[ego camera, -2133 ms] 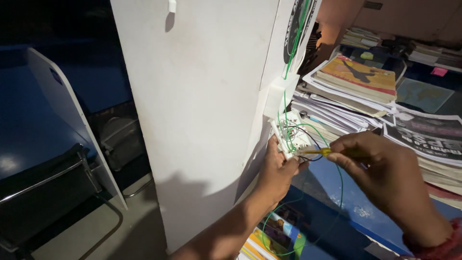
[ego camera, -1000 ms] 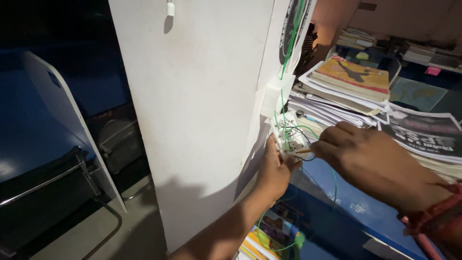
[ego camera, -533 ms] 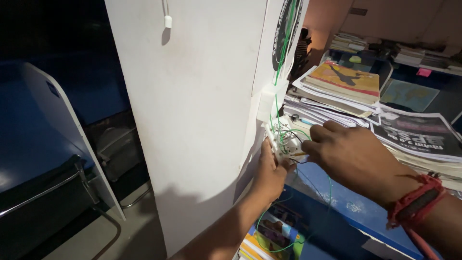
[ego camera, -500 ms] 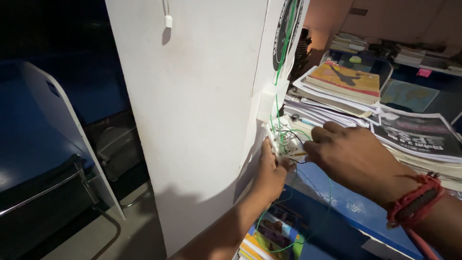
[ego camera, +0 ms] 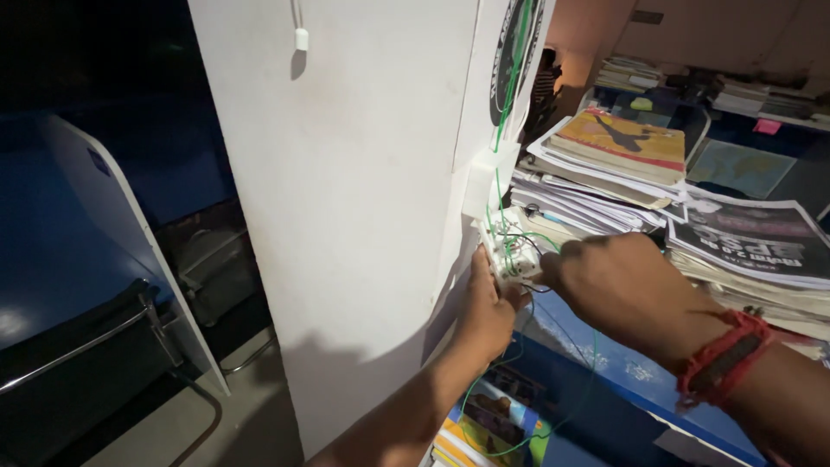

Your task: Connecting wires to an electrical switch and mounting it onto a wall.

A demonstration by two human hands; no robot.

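Closer now, both my hands have crept up the pillar edge since a moment back, and the yellow-handled tool I was showing earlier is out of sight behind my right hand. Biggest thing in front of me is the white pillar [ego camera: 346,225], broad and plain, with a small white cord end [ego camera: 301,38] dangling near its top. Off to my left sits a dark chair [ego camera: 78,337] with a metal frame, against a pale slanted panel. On my right, stacks of newspapers and magazines [ego camera: 622,164] pile up on a blue table [ego camera: 622,372], just beyond my right wrist. My right hand [ego camera: 618,290] comes in from the right, red thread band [ego camera: 722,363] at the wrist, fingers curled in toward the small white switch box [ego camera: 510,255] at the pillar's corner; whether they pinch a wire or a tool, I cannot tell, as the back of the hand hides them. My left hand [ego camera: 484,311] reaches up from below, fingertips pressed on the lower edge of that box, bracing it against the pillar. The two hands are nearly touching at the box. Green wire [ego camera: 501,95] runs down the pillar edge into the box, and more of it loops loose below my arms.
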